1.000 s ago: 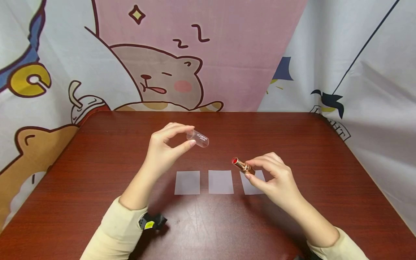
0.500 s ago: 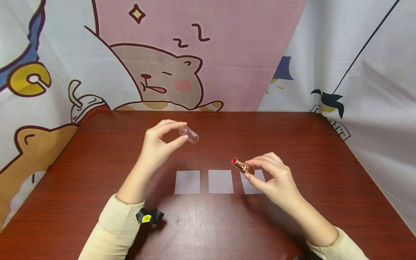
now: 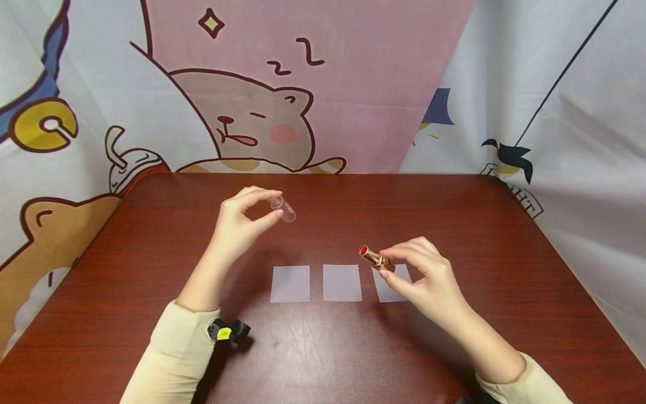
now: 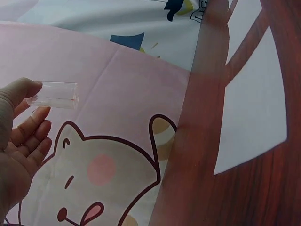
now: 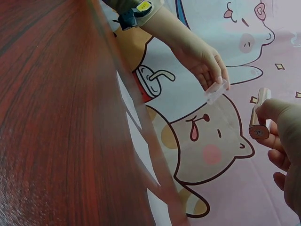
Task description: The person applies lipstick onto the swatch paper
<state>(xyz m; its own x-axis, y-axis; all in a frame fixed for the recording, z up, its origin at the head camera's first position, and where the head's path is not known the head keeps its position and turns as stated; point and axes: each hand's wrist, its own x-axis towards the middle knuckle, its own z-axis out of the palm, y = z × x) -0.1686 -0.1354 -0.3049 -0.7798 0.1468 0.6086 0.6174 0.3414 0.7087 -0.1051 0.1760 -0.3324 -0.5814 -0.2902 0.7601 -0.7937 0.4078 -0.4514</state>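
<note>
Between thumb and fingertips, my left hand [image 3: 239,224] pinches a clear lipstick cap [image 3: 286,210] above the far left part of the table. In the left wrist view the transparent cap [image 4: 59,95] juts out from the fingertips. A gold lipstick [image 3: 375,258] with a red tip is pinched by my right hand [image 3: 429,275], its tip pointing up and left. The right wrist view shows the base of the lipstick [image 5: 259,131] facing the camera. Cap and lipstick are well apart, both held in the air.
Three white paper squares lie in a row on the brown table [image 3: 323,353]: a left one [image 3: 290,284], a middle one [image 3: 342,283] and a right one [image 3: 396,285], partly covered by my right hand. A printed curtain [image 3: 373,84] hangs behind the table.
My left hand has moved left with the cap, away from the lipstick. The right hand and the lipstick have stayed almost still.
</note>
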